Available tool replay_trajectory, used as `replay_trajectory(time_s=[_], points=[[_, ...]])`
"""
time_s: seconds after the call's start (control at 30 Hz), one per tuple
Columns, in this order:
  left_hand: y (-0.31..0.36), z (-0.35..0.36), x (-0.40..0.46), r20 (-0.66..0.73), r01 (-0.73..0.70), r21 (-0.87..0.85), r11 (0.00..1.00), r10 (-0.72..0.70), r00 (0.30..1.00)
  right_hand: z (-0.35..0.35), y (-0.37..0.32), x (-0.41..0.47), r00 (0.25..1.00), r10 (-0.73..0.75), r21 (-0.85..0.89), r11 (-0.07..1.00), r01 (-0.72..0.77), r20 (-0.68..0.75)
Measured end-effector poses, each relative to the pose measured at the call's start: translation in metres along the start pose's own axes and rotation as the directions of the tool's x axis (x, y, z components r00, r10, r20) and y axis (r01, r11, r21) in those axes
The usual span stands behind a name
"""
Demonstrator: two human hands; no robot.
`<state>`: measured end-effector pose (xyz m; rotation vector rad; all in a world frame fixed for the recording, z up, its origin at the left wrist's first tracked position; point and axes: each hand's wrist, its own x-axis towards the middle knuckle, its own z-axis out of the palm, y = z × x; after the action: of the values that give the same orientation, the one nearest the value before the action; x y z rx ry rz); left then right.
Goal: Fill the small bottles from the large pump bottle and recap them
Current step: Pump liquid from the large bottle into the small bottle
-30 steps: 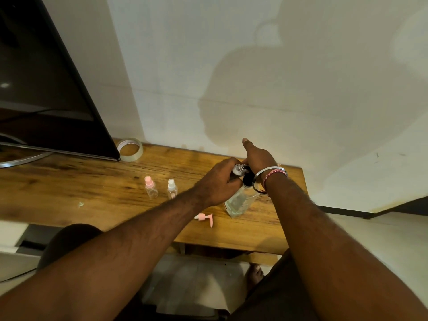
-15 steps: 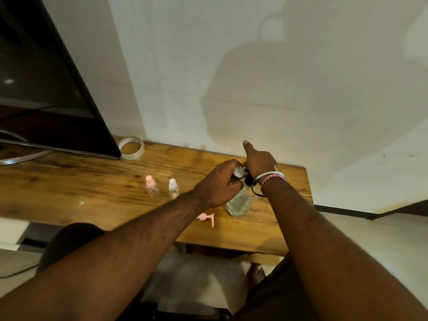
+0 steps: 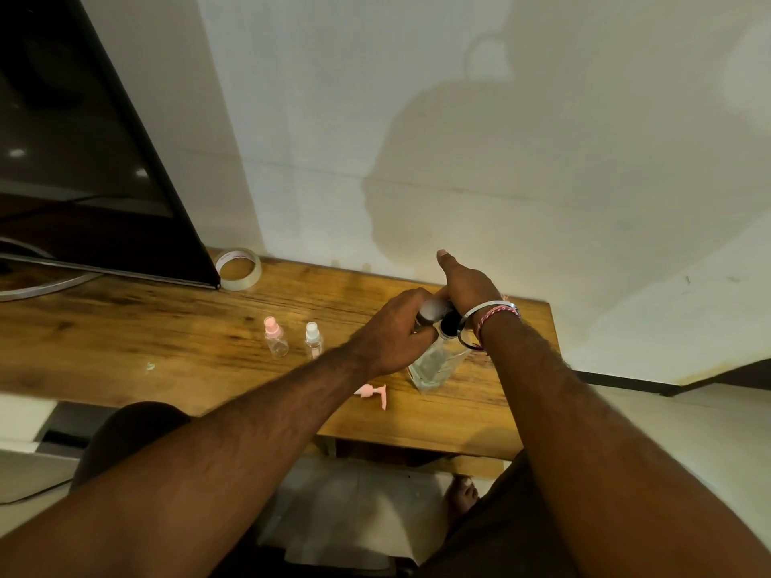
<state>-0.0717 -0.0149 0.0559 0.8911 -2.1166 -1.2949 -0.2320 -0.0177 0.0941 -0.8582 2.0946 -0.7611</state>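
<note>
Wooden desk [image 3: 125,327] against pale wall, dark monitor [image 3: 83,160] at left, tape roll [image 3: 238,269] by its corner. Little change vs 1 s ago: both hands stay bunched over large pump bottle [image 3: 434,365], near desk's right end; camera shifted slightly. Reads as filling step ongoing, not recapping yet.

L hand [image 3: 396,331] fingers curled round a small bottle [image 3: 429,311] held at the pump's black top [image 3: 449,325]. R hand [image 3: 467,285] over pump, thumb out straight; other fingers hidden, can't tell.

Big bottle clear, square-ish, tilted, liquid low. Two small capped bottles, pink-cap [image 3: 275,339] and white-cap [image 3: 313,340], stand well left. Loose pink pump cap [image 3: 373,393] lies near front edge.
</note>
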Motion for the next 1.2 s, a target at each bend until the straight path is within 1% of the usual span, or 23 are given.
replay_trajectory(time_s=[0.2,0.6,0.73,0.83,0.97,1.2], points=[[-0.004,0.001,0.002,-0.001,0.009,0.015,1.000,-0.009,1.000,0.001,0.002,0.003,0.999,-0.026,-0.015,1.000,0.026,-0.023],[-0.007,0.004,0.006,-0.019,0.008,0.019,1.000,-0.008,1.000,0.005,0.004,0.007,0.987,-0.090,-0.204,0.977,0.062,-0.131],[-0.005,0.003,0.005,-0.016,0.004,0.028,1.000,-0.003,1.000,0.004,0.005,0.005,0.987,-0.079,-0.182,0.982,0.053,-0.141],[-0.004,0.002,0.003,-0.016,0.010,0.025,1.000,-0.009,1.000,0.003,0.006,0.002,0.992,-0.053,-0.131,0.991,0.037,-0.117],[-0.002,0.001,0.001,-0.017,-0.004,0.001,1.000,0.004,1.000,-0.004,0.000,0.002,0.999,-0.042,-0.106,0.994,0.041,-0.010],[0.001,0.001,0.001,-0.026,-0.003,-0.012,1.000,0.003,1.000,-0.003,-0.001,0.002,0.999,-0.048,-0.108,0.993,0.048,0.004]])
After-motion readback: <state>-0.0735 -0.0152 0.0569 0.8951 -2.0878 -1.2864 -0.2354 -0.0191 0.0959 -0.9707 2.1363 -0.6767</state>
